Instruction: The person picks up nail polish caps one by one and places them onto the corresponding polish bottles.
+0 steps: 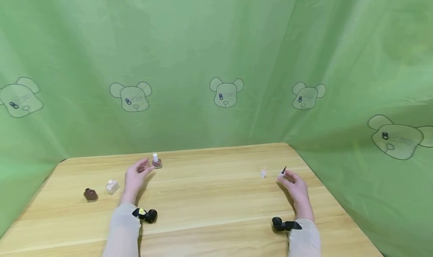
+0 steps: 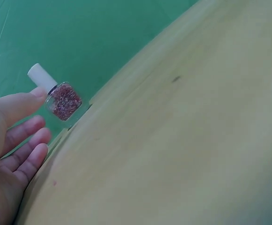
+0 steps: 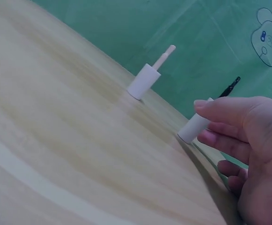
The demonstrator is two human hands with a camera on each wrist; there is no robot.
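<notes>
Glittery reddish-pink glass bottle with a tall white cap [image 2: 65, 102] is standing near the far edge of the pale wooden table [image 1: 203, 204], and the left hand [image 1: 135, 176] is hovering right beside it, fingers loosely bent and, as far as this angle allows, not gripping it! Meanwhile the right hand [image 1: 297, 187] is pinching a white cylindrical cap with a black brush [image 3: 193, 127], brush pointing up, while a white cylindrical cap with a pale brush [image 3: 144, 82] is standing nearby
</notes>
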